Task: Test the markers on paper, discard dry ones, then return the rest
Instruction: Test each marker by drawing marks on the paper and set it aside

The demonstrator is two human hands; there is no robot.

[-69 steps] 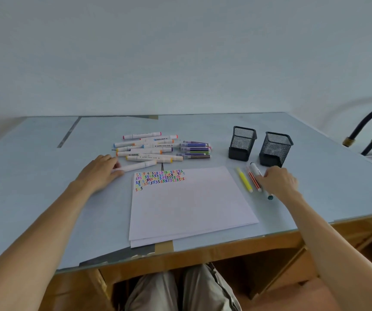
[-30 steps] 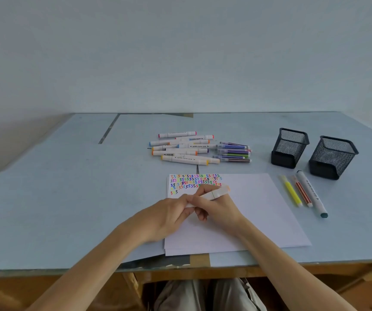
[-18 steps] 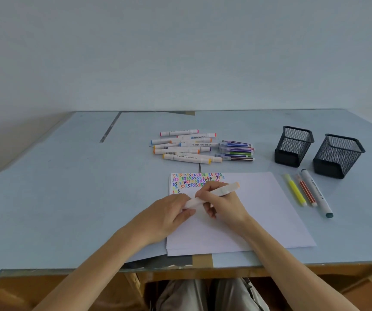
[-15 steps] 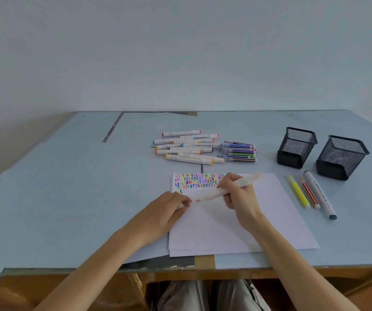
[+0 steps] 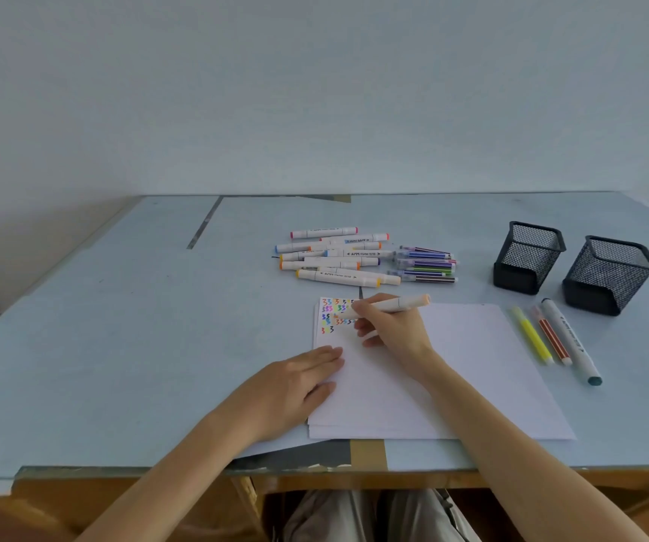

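Observation:
A stack of white paper [image 5: 471,369] lies at the table's front, with coloured squiggles [image 5: 332,314] in its top left corner. My right hand [image 5: 391,330] grips a white marker with a peach end cap [image 5: 397,303], its tip down on the paper among the squiggles. My left hand [image 5: 295,385] lies flat on the paper's left edge; whether it hides the pulled-off cap I cannot tell. Behind the paper lie a pile of white markers [image 5: 334,258] and a bunch of thin coloured pens [image 5: 426,264].
Two black mesh pen cups [image 5: 528,258] [image 5: 608,273] stand at the right rear. Beside the paper's right edge lie a yellow highlighter [image 5: 532,340], an orange-red pen [image 5: 551,340] and a thick white marker [image 5: 571,340]. The table's front edge is close to my knees.
My left hand picked a white marker from the pile and both hands uncapped it over the paper. Now my right hand has brought its tip onto the squiggles and my left hand rests flat.

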